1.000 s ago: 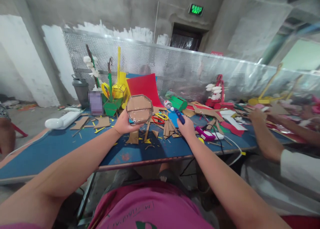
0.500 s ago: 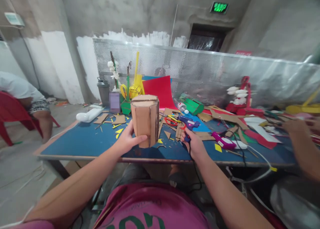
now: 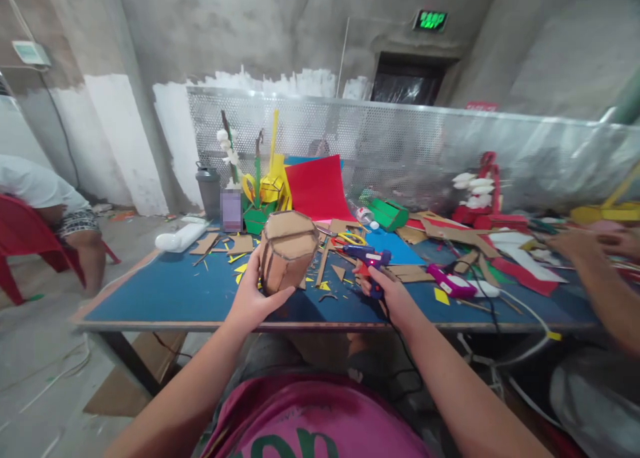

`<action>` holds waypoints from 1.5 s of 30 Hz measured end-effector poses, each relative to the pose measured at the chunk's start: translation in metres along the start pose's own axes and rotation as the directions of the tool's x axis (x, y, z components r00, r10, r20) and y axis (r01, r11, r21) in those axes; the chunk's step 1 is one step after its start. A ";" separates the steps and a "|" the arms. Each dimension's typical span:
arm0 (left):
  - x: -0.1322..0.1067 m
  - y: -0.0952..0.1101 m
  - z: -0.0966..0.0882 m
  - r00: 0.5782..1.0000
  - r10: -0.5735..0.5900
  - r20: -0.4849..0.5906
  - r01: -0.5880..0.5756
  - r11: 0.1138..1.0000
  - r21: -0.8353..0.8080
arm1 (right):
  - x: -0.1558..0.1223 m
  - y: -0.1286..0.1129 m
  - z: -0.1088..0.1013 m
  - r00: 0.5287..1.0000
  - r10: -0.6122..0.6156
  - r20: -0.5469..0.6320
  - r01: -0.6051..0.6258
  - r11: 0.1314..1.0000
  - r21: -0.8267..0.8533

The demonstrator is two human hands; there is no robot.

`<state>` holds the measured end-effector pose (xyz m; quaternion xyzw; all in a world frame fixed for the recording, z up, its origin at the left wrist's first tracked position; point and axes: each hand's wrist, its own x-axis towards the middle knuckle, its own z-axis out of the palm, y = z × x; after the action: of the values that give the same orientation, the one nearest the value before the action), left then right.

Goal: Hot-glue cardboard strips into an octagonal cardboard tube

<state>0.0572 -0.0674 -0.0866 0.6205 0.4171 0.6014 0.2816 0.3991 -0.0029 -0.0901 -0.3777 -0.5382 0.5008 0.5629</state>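
Observation:
My left hand [image 3: 260, 297] grips a faceted cardboard box [image 3: 290, 255] above the front of the blue table [image 3: 150, 285]. The box is tilted, so its many-sided end panel faces up, with dark seams along the edges. In my right hand [image 3: 383, 288] is a blue glue gun [image 3: 369, 257], held by its handle with fingers near the orange trigger. Its nozzle points left toward the box but stays apart from it, and a small red light glows on its body. A black cord [image 3: 407, 351] trails down from the handle.
Cardboard scraps [image 3: 410, 273] and yellow bits litter the table. A red sheet [image 3: 317, 188], green box [image 3: 387, 213] and grey bottle [image 3: 208, 188] stand behind. To the right lies a purple glue gun [image 3: 450, 281]. Another person's arm [image 3: 595, 278] reaches in at far right.
The cardboard box has tipped from upright, its top end now turned more toward me and lower. The glue gun stays in my right hand, slightly lower and angled a little differently.

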 end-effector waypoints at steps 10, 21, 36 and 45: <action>0.001 -0.007 -0.001 0.998 -0.054 0.025 0.056 0.994 -0.092 | -0.004 -0.001 -0.004 0.999 0.031 0.034 -0.029 0.997 -0.073; -0.002 -0.002 0.004 0.995 0.094 0.012 -0.095 0.994 0.046 | -0.008 0.003 -0.006 0.998 -0.009 0.065 0.019 0.988 -0.153; -0.005 -0.008 0.005 0.980 0.200 0.017 -0.198 0.950 0.241 | -0.058 -0.037 0.018 0.919 -0.389 0.057 0.390 0.882 -0.263; -0.009 -0.013 0.005 0.955 0.296 0.021 -0.287 0.903 0.319 | -0.080 -0.076 0.047 0.780 -0.577 0.244 0.615 0.632 -0.471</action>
<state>0.0601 -0.0674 -0.1029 0.7048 0.4151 0.5699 0.0788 0.3713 -0.1021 -0.0285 -0.2996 -0.7674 0.1323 0.5512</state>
